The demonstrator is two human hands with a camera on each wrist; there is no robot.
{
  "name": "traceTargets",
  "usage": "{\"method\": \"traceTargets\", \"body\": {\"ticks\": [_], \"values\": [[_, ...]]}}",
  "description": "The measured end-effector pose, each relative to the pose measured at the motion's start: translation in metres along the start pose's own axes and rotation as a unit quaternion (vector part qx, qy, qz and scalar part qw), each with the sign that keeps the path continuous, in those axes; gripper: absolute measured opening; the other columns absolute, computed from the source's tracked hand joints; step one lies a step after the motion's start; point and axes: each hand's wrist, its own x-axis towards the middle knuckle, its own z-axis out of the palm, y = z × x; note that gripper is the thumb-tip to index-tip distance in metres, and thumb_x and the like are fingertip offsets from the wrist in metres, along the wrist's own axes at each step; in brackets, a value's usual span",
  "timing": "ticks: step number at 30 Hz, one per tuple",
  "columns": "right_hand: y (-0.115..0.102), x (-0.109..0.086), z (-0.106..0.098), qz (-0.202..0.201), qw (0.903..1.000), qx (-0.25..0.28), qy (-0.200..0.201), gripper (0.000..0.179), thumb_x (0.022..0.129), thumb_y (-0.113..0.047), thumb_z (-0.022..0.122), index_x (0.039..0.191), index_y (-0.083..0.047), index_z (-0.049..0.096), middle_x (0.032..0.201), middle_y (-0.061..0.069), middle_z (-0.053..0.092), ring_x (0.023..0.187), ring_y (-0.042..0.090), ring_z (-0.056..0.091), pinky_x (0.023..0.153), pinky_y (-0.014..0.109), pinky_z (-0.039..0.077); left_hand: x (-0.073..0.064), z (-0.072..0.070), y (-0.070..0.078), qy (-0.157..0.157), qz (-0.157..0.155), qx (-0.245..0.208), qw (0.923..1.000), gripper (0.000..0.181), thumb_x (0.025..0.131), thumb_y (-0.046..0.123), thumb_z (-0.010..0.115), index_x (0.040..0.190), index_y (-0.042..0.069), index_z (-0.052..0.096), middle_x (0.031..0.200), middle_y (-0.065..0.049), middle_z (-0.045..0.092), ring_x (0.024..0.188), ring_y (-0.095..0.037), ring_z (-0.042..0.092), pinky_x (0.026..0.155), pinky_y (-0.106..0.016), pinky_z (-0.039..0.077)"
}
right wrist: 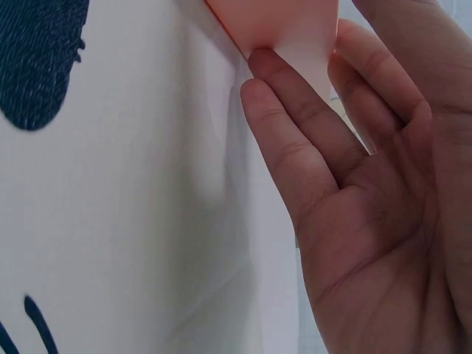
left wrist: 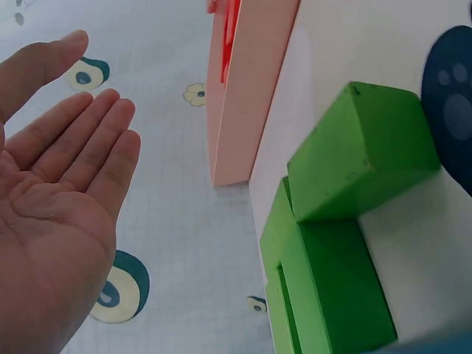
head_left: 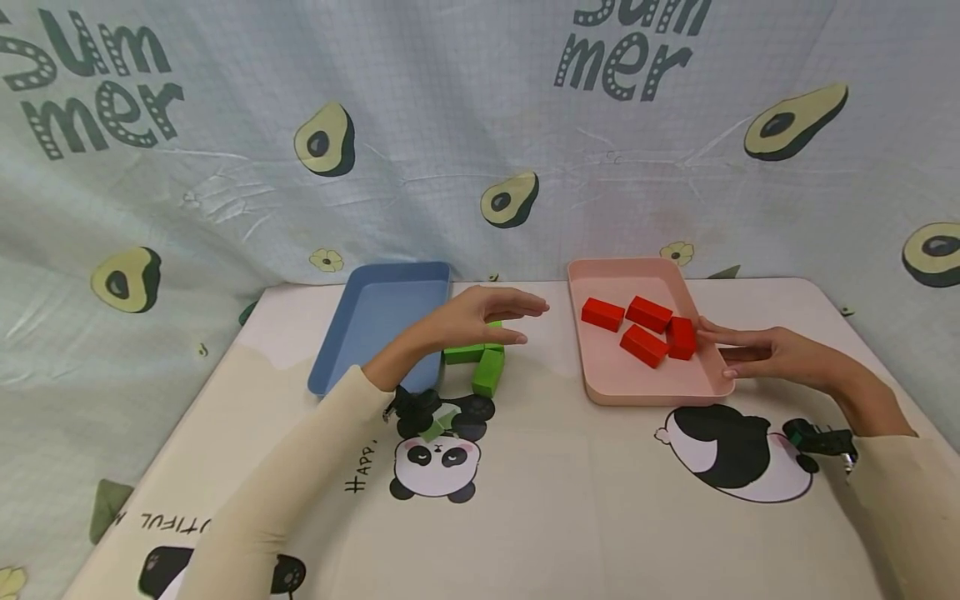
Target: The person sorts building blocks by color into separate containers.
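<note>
Held in the air above the green blocks (head_left: 488, 372), my left hand (head_left: 480, 319) has nothing in its grasp; its fingers are straight and the thumb stands apart. Those blocks lie together on the table beside the blue tray (head_left: 375, 281), partly hidden by the hand in the head view. My right hand (head_left: 783, 357) is at the right side of the pink tray (head_left: 611, 379). In the right wrist view, its extended fingers (right wrist: 284, 144) touch the tray's outer wall (right wrist: 295, 26). Several red blocks (head_left: 643, 345) lie inside the pink tray.
A pale cloth with panda prints (head_left: 437, 467) covers the table. Behind the trays hangs a curtain (head_left: 420, 108) printed with avocados. The left forearm reaches across in front of the blue tray.
</note>
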Motion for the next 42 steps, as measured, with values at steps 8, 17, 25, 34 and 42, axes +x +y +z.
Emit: {"method": "traceTargets", "body": {"ticks": [8, 17, 25, 34, 42], "values": [[0.0, 0.0, 0.0, -0.004, 1.0, 0.005, 0.002, 0.072, 0.093, -0.026, 0.076, 0.155, -0.014, 0.041, 0.16, 0.019, 0.032, 0.138, 0.048, 0.042, 0.097, 0.061, 0.051, -0.026, -0.009, -0.006, 0.026, -0.011, -0.013, 0.9995, 0.05, 0.094, 0.004, 0.072, 0.141, 0.001, 0.058, 0.144, -0.012, 0.059, 0.135, -0.022, 0.055, 0.115, -0.043, 0.04], [-0.002, -0.002, 0.001, 0.009, 0.9999, 0.004, 0.007, 0.073, 0.092, -0.031, 0.076, 0.156, -0.02, 0.041, 0.161, 0.016, 0.033, 0.12, -0.006, 0.053, 0.088, 0.025, 0.052, -0.053, -0.013, -0.011, 0.068, -0.032, -0.011, 0.9971, 0.052, 0.096, 0.003, 0.068, 0.145, 0.001, 0.051, 0.147, -0.015, 0.054, 0.135, -0.041, 0.051, 0.111, -0.049, 0.044], [-0.011, -0.005, -0.001, -0.032, 0.9963, -0.073, 0.033, 0.067, 0.09, -0.033, 0.078, 0.15, -0.016, 0.052, 0.154, 0.018, 0.046, 0.129, 0.025, 0.057, 0.088, 0.041, 0.06, -0.076, -0.018, -0.012, 0.111, -0.032, 0.004, 0.9933, 0.053, 0.098, 0.0, 0.065, 0.148, 0.0, 0.047, 0.149, -0.015, 0.052, 0.137, -0.039, 0.049, 0.109, -0.046, 0.046], [-0.06, -0.007, 0.004, -0.073, 0.9658, -0.228, 0.1, 0.06, 0.091, -0.024, 0.078, 0.145, -0.007, 0.057, 0.136, 0.024, 0.062, 0.12, 0.047, 0.06, 0.089, 0.063, 0.053, -0.101, -0.027, -0.011, 0.148, -0.026, 0.017, 0.9885, 0.052, 0.1, 0.001, 0.062, 0.149, 0.001, 0.046, 0.151, -0.015, 0.049, 0.139, -0.037, 0.047, 0.113, -0.046, 0.043], [-0.106, -0.005, 0.023, -0.095, 0.966, -0.218, 0.101, 0.054, 0.093, -0.021, 0.076, 0.143, -0.008, 0.059, 0.131, 0.023, 0.065, 0.115, 0.044, 0.063, 0.087, 0.056, 0.058, -0.129, -0.034, -0.012, 0.171, -0.048, 0.049, 0.9828, 0.052, 0.101, 0.006, 0.063, 0.15, 0.008, 0.046, 0.152, -0.015, 0.048, 0.139, -0.033, 0.047, 0.113, -0.042, 0.043]]}}
